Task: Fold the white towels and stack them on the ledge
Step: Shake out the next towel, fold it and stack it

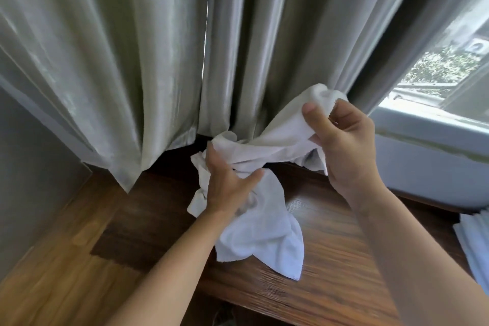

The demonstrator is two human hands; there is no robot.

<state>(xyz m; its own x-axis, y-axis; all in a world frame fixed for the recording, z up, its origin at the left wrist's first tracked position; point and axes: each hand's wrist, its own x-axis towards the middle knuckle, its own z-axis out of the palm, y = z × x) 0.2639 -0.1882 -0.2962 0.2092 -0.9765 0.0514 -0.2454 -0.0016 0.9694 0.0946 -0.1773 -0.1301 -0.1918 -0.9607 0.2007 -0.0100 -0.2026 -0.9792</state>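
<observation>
You're holding one white towel point(267, 151) up in the air btw both hands, just above the dark wooden ledge point(330, 259), in front of the grey curtains point(119, 61). Your right hand point(346, 145) is pinching a corner up high, thumb on the near side and fingers curled behind. Your left hand point(225, 180) is gripping the bunched middle lower down and to the left, w/ the rest hanging off it and trailing onto the ledge toward you.

So the towel's long axis is running diagonally, low-left to high-right, and it's all twisted. Hands are apart, both clamped on the cloth. IMO the left hand is the one that needs to be sliding out to find an edge, since it's the one nearest the crumpled part.

Also there's more white cloth point(473, 241) sitting at the far right edge of the ledge, prob folded already but can't tell.
</observation>
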